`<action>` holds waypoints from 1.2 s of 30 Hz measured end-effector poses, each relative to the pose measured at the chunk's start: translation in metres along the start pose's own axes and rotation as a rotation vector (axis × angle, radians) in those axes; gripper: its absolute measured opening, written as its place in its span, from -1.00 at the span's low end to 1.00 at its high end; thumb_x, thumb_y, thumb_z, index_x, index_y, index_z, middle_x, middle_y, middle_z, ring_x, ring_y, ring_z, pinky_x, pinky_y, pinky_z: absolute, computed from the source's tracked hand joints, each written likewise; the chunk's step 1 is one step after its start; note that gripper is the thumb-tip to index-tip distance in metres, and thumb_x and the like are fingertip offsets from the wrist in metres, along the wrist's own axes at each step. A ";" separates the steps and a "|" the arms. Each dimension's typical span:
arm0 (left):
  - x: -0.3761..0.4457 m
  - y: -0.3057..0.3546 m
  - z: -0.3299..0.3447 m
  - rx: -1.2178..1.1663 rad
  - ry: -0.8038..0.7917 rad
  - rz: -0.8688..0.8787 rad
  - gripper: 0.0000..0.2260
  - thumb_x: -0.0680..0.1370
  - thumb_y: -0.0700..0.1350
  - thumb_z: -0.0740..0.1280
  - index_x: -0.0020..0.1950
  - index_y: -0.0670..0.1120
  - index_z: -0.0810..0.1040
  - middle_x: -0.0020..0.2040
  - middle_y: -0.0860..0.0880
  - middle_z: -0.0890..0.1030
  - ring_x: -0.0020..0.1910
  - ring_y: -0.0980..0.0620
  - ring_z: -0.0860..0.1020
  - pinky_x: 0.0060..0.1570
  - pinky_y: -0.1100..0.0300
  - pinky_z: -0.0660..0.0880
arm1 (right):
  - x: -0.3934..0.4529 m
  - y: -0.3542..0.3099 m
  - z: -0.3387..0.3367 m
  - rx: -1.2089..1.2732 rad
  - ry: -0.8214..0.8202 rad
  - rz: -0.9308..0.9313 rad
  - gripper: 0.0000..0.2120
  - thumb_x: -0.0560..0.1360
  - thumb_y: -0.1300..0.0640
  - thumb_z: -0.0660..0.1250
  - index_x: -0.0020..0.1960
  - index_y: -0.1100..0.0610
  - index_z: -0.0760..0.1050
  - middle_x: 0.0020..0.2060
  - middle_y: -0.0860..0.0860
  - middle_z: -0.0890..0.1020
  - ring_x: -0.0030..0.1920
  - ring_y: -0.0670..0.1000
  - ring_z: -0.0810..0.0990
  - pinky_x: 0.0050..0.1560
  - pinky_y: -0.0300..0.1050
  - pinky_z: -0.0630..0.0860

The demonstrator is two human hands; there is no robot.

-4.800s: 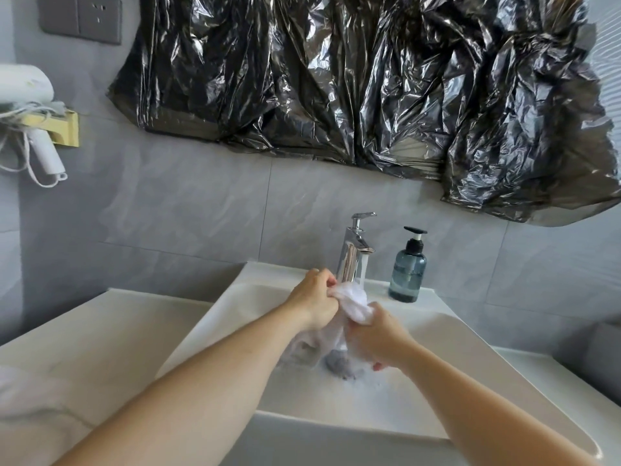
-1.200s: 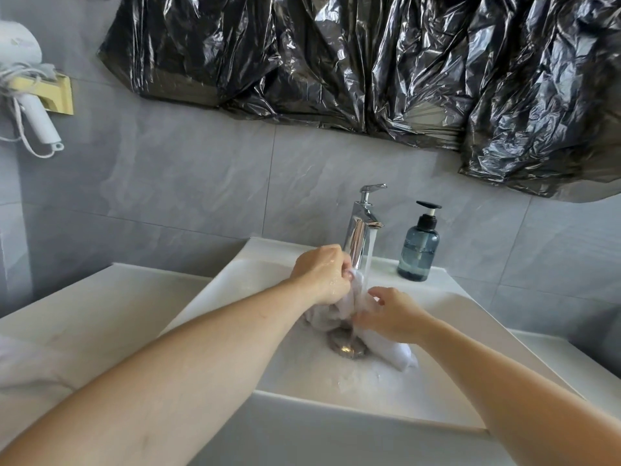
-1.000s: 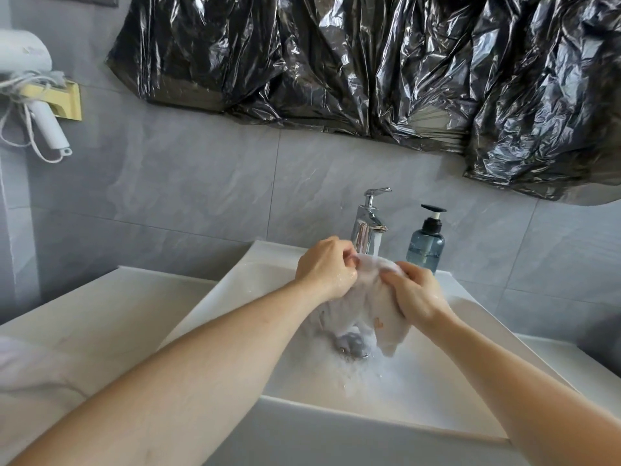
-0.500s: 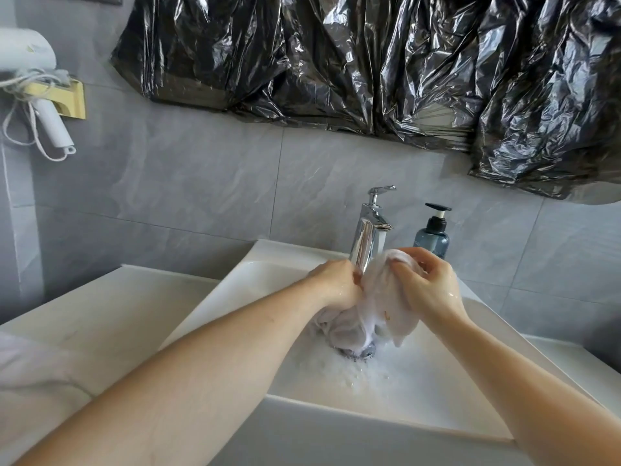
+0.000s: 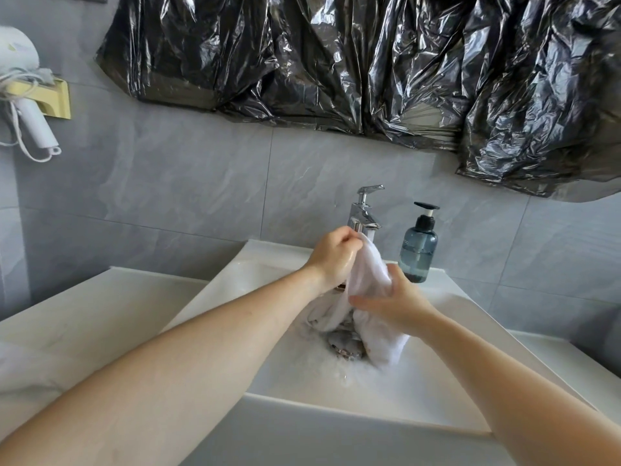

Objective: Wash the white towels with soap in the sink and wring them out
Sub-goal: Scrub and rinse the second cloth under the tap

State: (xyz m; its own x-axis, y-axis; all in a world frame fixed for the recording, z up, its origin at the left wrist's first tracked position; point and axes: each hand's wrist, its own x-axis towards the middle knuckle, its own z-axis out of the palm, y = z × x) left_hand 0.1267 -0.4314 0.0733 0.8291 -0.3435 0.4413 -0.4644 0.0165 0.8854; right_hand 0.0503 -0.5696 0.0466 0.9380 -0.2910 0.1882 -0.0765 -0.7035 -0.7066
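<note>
Both of your hands grip one white towel (image 5: 364,280) over the sink (image 5: 369,391). Your left hand (image 5: 334,260) pinches its top end under the tap (image 5: 364,216); your right hand (image 5: 395,302) squeezes its middle, above the drain (image 5: 346,348).

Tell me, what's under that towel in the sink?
Under the white towel, part of the metal drain shows in the sink. Its far side is covered by cloth.
</note>
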 end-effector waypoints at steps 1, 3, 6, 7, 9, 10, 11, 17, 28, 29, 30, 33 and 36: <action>-0.001 0.004 -0.001 -0.073 -0.043 -0.057 -0.84 0.42 -0.03 0.23 -0.25 -0.08 0.54 -0.28 -0.04 0.55 -0.23 -0.06 0.48 -0.26 0.13 0.37 | 0.002 0.001 -0.001 -0.027 0.015 -0.012 -0.59 0.44 -0.02 0.55 0.21 -0.01 0.48 -0.06 -0.03 0.64 -0.08 -0.01 0.61 -0.26 -0.18 0.44; -0.003 0.006 -0.005 -0.114 -0.114 -0.164 -0.71 0.35 0.03 0.18 -0.31 -0.17 0.53 -0.31 -0.14 0.57 -0.34 -0.08 0.49 -0.32 0.16 0.37 | 0.002 0.004 -0.003 -0.068 0.070 -0.032 -0.88 0.54 0.13 0.39 0.06 0.04 0.62 -0.16 0.00 0.68 -0.11 0.07 0.63 -0.22 -0.17 0.51; -0.002 -0.009 -0.013 0.323 -0.130 -0.147 -0.61 0.40 0.14 0.19 -0.28 -0.11 0.66 -0.20 -0.07 0.72 -0.16 -0.10 0.66 -0.06 0.08 0.57 | -0.001 0.001 -0.006 -0.064 0.168 -0.028 -0.68 0.52 0.27 0.15 0.05 0.04 0.63 -0.15 0.03 0.67 -0.05 0.15 0.61 -0.07 -0.06 0.55; -0.003 -0.015 -0.016 0.502 -0.165 -0.145 -0.66 0.42 0.14 0.25 -0.14 -0.05 0.70 -0.08 -0.03 0.74 -0.03 -0.09 0.66 0.06 0.07 0.58 | -0.002 -0.002 -0.007 -0.045 0.183 -0.030 -0.66 0.52 0.28 0.14 0.08 0.03 0.63 -0.13 0.03 0.67 -0.03 0.15 0.62 -0.03 -0.05 0.57; -0.010 -0.024 -0.017 0.722 -0.353 -0.226 -0.53 0.37 0.09 0.45 0.27 0.07 0.58 0.18 0.03 0.66 0.13 -0.03 0.62 0.16 0.08 0.59 | -0.002 -0.005 -0.008 -0.006 0.118 -0.008 -0.61 0.52 0.30 0.15 0.17 -0.02 0.60 -0.04 0.04 0.67 -0.06 0.10 0.62 -0.08 -0.11 0.58; -0.012 -0.028 -0.016 0.761 -0.458 -0.289 -0.31 0.29 0.08 0.53 0.40 0.12 0.44 0.22 0.03 0.63 0.12 -0.03 0.64 0.15 0.03 0.63 | -0.003 -0.006 -0.008 0.005 0.031 0.017 -0.59 0.53 0.31 0.17 0.22 -0.05 0.57 0.02 0.04 0.66 -0.11 0.04 0.63 -0.18 -0.18 0.57; -0.015 -0.029 -0.014 0.791 -0.534 -0.359 -0.16 0.23 0.06 0.59 0.46 0.16 0.33 0.20 0.02 0.63 0.06 -0.05 0.67 0.07 -0.02 0.68 | -0.004 -0.006 -0.008 0.014 -0.059 0.035 -0.59 0.54 0.31 0.21 0.25 -0.07 0.54 0.09 0.02 0.64 -0.13 -0.02 0.63 -0.25 -0.23 0.56; -0.011 -0.034 -0.011 0.991 -0.438 -0.139 -0.63 0.46 -0.05 0.41 0.26 0.12 0.51 0.24 0.00 0.61 0.14 -0.11 0.60 0.02 0.11 0.55 | 0.001 0.009 -0.006 0.006 -0.313 0.220 -0.08 0.26 0.02 0.60 0.53 -0.13 0.25 0.35 -0.01 0.46 0.20 0.05 0.59 0.10 -0.08 0.62; -0.006 -0.009 -0.008 0.273 -0.340 -0.184 -0.21 0.31 -0.12 0.43 0.53 0.06 0.30 0.35 0.00 0.44 0.24 -0.03 0.50 0.05 0.13 0.54 | 0.009 0.001 -0.011 0.385 0.325 0.018 -0.79 0.39 0.30 0.25 -0.09 0.08 0.58 -0.20 0.08 0.67 -0.12 0.12 0.65 -0.14 -0.02 0.60; -0.006 -0.009 -0.005 0.227 -0.362 -0.206 -0.11 0.26 -0.09 0.45 0.58 0.10 0.24 0.39 -0.02 0.44 0.26 -0.03 0.52 0.13 0.12 0.54 | 0.008 -0.002 -0.011 0.418 0.331 -0.012 -0.77 0.39 0.30 0.28 -0.06 0.04 0.59 -0.18 0.05 0.67 -0.12 0.09 0.65 -0.18 -0.07 0.58; -0.007 -0.010 -0.002 0.191 -0.370 -0.223 -0.08 0.23 -0.08 0.45 0.59 0.12 0.24 0.38 -0.04 0.49 0.24 -0.05 0.57 0.16 0.07 0.57 | 0.007 -0.004 -0.010 0.461 0.307 -0.039 -0.73 0.38 0.30 0.33 -0.01 0.00 0.60 -0.13 0.02 0.68 -0.09 0.06 0.66 -0.18 -0.08 0.59; -0.003 -0.019 0.006 0.169 -0.286 -0.177 -0.25 0.21 -0.17 0.43 0.42 0.06 0.47 0.19 -0.04 0.66 0.19 -0.07 0.64 0.19 -0.05 0.63 | 0.008 -0.005 -0.006 0.578 0.145 -0.101 -0.55 0.31 0.23 0.46 0.16 -0.07 0.61 0.09 0.01 0.67 0.04 0.05 0.72 -0.01 0.09 0.70; -0.001 -0.012 0.004 0.232 -0.111 -0.063 -0.60 0.23 -0.13 0.27 0.05 0.03 0.57 -0.07 0.02 0.66 -0.02 -0.04 0.61 -0.10 0.13 0.55 | 0.012 -0.005 -0.009 0.712 0.076 -0.123 -0.26 0.15 0.30 0.46 0.32 -0.04 0.54 0.23 0.03 0.65 0.14 0.07 0.70 0.10 0.17 0.68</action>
State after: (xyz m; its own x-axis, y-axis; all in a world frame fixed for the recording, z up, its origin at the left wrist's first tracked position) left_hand 0.1303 -0.4354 0.0619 0.8253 -0.4379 0.3565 -0.4826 -0.2192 0.8480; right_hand 0.0590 -0.5749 0.0586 0.8974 -0.2995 0.3239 0.2915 -0.1488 -0.9449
